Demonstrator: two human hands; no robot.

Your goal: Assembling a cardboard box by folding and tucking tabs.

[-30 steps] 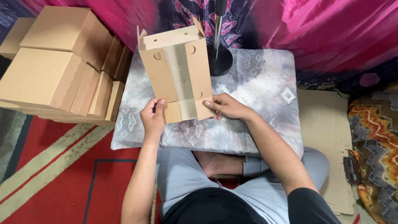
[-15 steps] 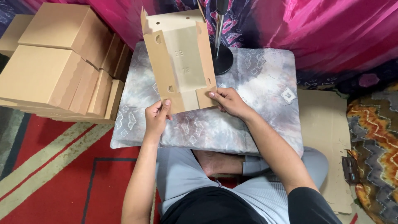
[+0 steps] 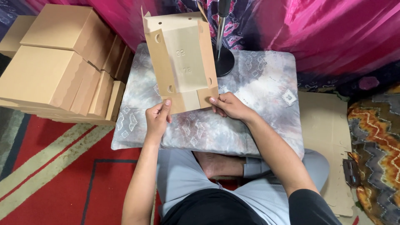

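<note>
One flat cardboard box blank (image 3: pixel 181 62) is held up over the grey patterned surface (image 3: pixel 258 96), with its side flaps partly raised and its far end tilted toward 12 o'clock. Its near edge is gripped by two hands. The left hand (image 3: pixel 157 118) is placed at the 7 o'clock corner of the blank, and its thumb and fingers are closed on the lower left flap. The right hand (image 3: pixel 229 106) is placed at the 5 o'clock corner, and its fingers are pinched on the lower right flap. The blank is thus found at 12 o'clock from both hands, touching them.

At 9 o'clock from the blank, a stack of folded cardboard boxes (image 3: pixel 54 71) is seen on the floor; the exact number cannot be told, but at least three are visible. One black round stand base with a pole (image 3: pixel 223 58) is set on the surface at 1 o'clock from the right hand, partly hidden behind the blank. One flat cardboard sheet (image 3: pixel 325 137) is laid at 3 o'clock on the floor.
</note>
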